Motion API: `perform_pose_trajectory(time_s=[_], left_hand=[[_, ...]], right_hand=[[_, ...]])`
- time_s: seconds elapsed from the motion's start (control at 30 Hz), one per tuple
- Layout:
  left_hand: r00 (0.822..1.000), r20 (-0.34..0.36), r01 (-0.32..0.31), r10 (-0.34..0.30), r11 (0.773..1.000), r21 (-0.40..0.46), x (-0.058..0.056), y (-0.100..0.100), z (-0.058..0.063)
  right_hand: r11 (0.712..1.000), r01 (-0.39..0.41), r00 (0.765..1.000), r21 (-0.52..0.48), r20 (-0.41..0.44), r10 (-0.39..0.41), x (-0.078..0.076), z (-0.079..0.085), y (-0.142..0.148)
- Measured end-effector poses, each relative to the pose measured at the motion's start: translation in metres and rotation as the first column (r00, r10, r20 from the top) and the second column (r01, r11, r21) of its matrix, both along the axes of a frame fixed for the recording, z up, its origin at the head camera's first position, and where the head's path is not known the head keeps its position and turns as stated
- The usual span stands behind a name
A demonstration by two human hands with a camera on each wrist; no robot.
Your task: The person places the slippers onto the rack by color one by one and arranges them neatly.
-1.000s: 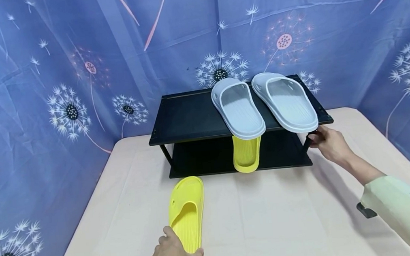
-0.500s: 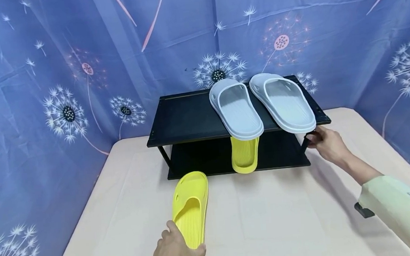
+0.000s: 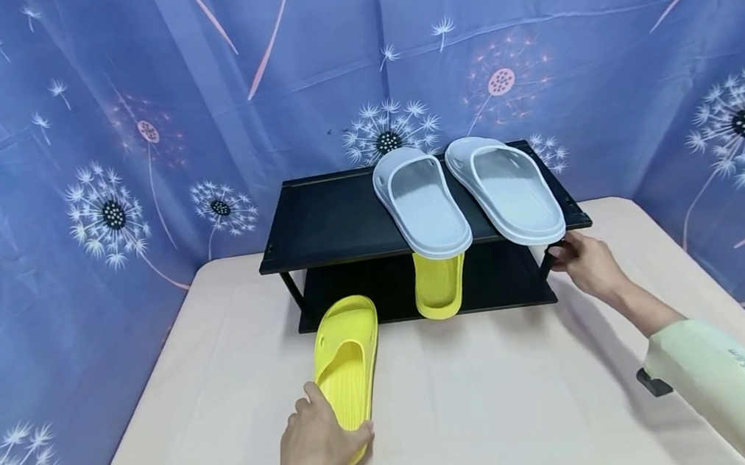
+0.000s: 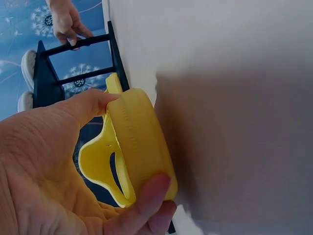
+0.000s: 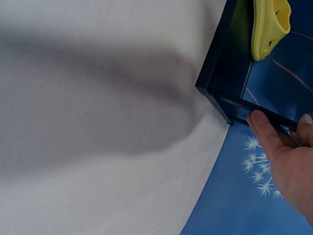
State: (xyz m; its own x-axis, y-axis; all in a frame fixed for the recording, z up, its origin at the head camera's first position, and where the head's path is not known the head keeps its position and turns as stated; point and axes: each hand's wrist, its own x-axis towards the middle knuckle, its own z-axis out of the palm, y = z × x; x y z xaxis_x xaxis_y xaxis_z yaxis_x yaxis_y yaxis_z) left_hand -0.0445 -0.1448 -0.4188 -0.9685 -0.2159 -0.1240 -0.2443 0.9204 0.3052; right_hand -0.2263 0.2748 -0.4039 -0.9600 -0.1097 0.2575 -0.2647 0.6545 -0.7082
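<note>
My left hand grips a yellow slipper by its heel, thumb on one side and fingers on the other. Toe forward, the slipper is raised off the table, and its toe overlaps the front left of the black rack's lower shelf in the head view. At the rack's right end, my right hand holds a front post of the two-tier shoe rack. A second yellow slipper lies on the lower shelf, its toe hidden by the top shelf. Two light blue slippers sit side by side on top.
The rack stands on a table with a pale cloth. Behind it and at both sides hangs a blue curtain with a dandelion print. The top shelf's left half shows bare black board.
My left hand has carried the yellow slipper forward, so its toe now overlaps the lower shelf's front edge. My right hand stays on the post. The head view has shifted slightly.
</note>
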Motion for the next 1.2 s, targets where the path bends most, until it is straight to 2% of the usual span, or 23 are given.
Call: perform_pose_trajectory(time_s=[0.23,0.47,0.73,1.2], left_hand=[[0.999,-0.044,0.029,-0.029,1.0,-0.001,-0.022,-0.003,0.003],[0.995,-0.071,0.066,-0.066,0.998,0.006,-0.039,-0.003,0.01],[0.996,-0.033,0.078,-0.078,0.997,0.018,-0.059,0.004,0.018],[0.998,-0.021,0.052,-0.052,0.998,0.043,-0.094,0.022,0.018]], right_hand=[[1.0,0.006,1.0,-0.01,0.016,-0.006,0.001,0.0,-0.002],[1.0,0.006,1.0,-0.02,0.004,-0.006,0.001,0.0,-0.002],[1.0,0.017,0.999,-0.019,0.028,-0.016,-0.001,-0.002,-0.002],[0.999,0.013,1.0,-0.036,0.02,-0.012,0.001,-0.002,-0.001]])
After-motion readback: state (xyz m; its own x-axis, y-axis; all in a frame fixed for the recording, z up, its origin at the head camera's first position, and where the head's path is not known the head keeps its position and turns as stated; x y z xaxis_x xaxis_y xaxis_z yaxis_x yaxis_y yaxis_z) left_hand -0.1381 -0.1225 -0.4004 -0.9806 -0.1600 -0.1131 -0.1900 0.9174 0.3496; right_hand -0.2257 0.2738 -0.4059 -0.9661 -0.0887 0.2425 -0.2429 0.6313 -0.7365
